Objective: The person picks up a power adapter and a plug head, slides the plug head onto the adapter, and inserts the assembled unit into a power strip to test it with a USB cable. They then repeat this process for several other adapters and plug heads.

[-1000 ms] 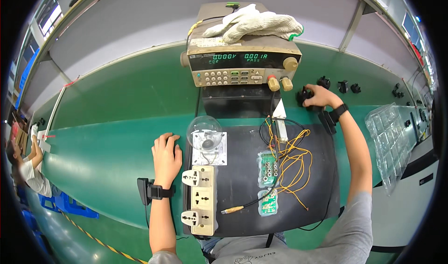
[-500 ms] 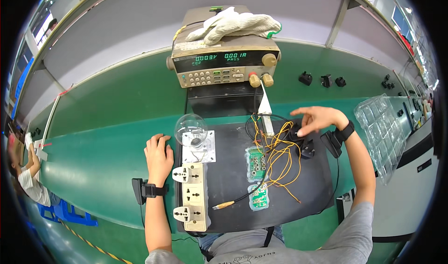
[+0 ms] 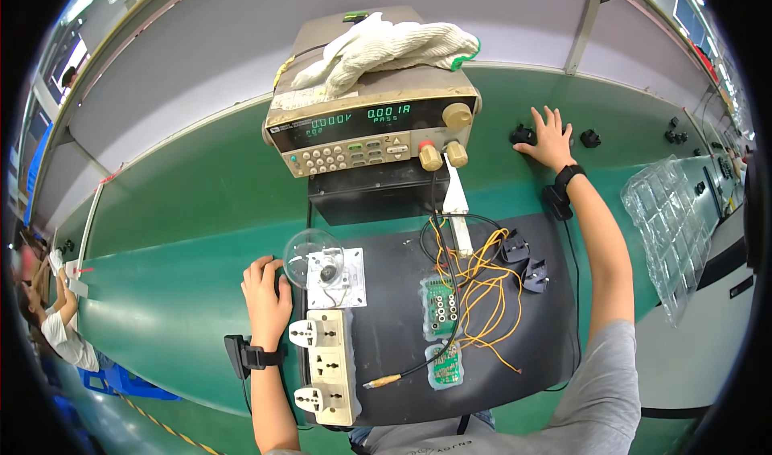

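Note:
My right hand (image 3: 550,138) reaches to the back right, fingers spread, over the green surface. Beside its thumb and fingertips is a black plug adapter (image 3: 523,134); another black adapter (image 3: 591,138) lies just right of it. What is under the palm is hidden. My left hand (image 3: 266,298) rests palm down on the green mat, fingers out and holding nothing. Close to it are a clear bulb (image 3: 314,259) on a white square plate (image 3: 349,289) and a cream socket strip (image 3: 340,378). Two black plug adapters (image 3: 515,247) (image 3: 535,275) sit on the black board (image 3: 386,314).
A beige power supply (image 3: 374,125) with a lit display stands at the back, a white knitted glove (image 3: 386,51) on top. Green circuit boards (image 3: 441,306), yellow wires (image 3: 490,294) and a black cable (image 3: 418,365) lie on the board. Clear plastic trays (image 3: 667,230) lie right. Another person (image 3: 60,330) sits far left.
My right hand has moved away from the adapters on the black board, out to those at the back right. My left hand stays on the mat. The view has shifted slightly.

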A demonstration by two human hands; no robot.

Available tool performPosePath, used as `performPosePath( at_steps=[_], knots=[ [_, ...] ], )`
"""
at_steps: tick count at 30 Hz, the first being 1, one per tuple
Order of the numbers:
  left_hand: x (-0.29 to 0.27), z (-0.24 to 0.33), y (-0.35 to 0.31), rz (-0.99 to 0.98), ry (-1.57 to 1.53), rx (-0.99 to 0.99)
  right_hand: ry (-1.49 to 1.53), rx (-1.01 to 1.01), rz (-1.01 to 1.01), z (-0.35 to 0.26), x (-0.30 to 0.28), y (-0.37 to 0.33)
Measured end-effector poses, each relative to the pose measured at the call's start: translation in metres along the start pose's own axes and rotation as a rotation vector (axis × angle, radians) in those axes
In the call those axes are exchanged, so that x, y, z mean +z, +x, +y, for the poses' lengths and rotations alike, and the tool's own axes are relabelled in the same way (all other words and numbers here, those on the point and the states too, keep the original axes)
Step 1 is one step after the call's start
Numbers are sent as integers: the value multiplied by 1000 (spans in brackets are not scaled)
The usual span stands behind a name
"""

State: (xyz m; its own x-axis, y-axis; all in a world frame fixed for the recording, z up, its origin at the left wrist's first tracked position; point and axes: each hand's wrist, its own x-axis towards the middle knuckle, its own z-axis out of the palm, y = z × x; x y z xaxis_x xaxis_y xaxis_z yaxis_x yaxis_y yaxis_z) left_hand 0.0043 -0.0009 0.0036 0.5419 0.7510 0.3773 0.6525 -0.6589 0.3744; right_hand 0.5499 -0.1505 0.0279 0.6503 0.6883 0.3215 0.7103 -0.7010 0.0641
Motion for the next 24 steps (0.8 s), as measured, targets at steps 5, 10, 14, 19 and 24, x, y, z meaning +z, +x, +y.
performPosePath(
  at_steps=[5, 10, 14, 19, 24],
  knots=[
    [1, -1, 2, 13, -9, -15, -181, 49, -122, 7, -3, 32],
    [1, -2, 2, -11, 9, -2, -32, 266, -51, 42, 6, 32],
    [0, -1, 2, -27, 21, -2, 203, 124, -32, 65, 15, 26],
    [0, -1, 2, -17, 32, -2, 307, -45, -25, 67, 3, 4],
    [1, -2, 1, 7, 0, -1, 450, -194, -152, 43, -34, -35]
  ],
)
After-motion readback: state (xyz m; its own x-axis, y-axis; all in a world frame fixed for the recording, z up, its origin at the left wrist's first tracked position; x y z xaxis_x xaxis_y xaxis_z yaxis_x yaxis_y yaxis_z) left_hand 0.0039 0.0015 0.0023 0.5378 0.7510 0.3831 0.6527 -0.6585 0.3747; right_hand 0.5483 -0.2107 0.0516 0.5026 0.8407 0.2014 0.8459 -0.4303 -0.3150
